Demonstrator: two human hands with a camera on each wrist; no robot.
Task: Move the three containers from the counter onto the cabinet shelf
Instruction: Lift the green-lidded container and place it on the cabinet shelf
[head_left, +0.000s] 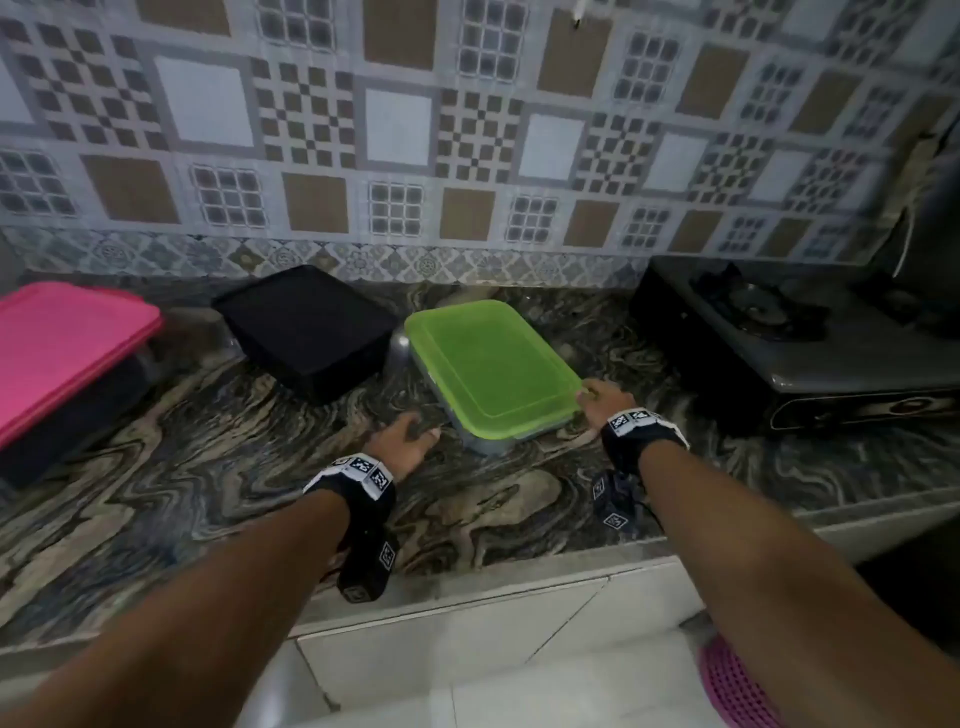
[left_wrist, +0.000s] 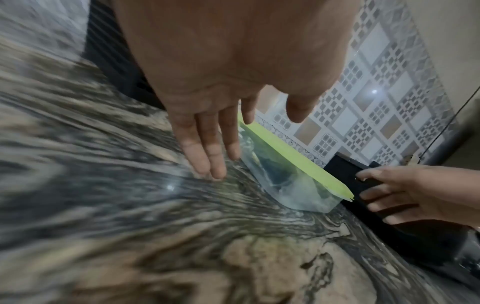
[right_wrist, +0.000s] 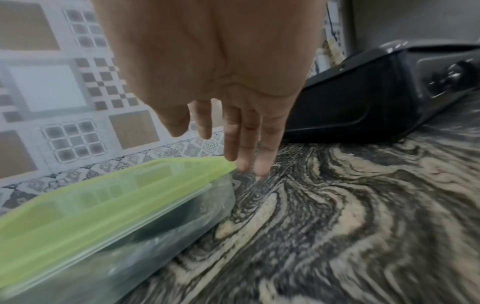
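Observation:
Three containers stand on the marbled counter (head_left: 218, 467): a pink-lidded one (head_left: 62, 348) at far left, a black one (head_left: 306, 327) in the middle, and a clear one with a green lid (head_left: 493, 364) to its right. My left hand (head_left: 405, 439) hovers open just left of the green-lidded container (left_wrist: 291, 176), fingers (left_wrist: 207, 152) straight, near its side wall. My right hand (head_left: 602, 397) is open at the container's near right corner; its fingers (right_wrist: 249, 144) point down beside the lid's (right_wrist: 103, 205) edge, holding nothing.
A dark gas stove (head_left: 789, 332) sits on the counter at right, close to the green-lidded container. A patterned tile wall (head_left: 395, 124) backs the counter. White cabinet fronts (head_left: 467, 639) lie below the counter edge, and a pink mesh object (head_left: 737, 686) is on the floor.

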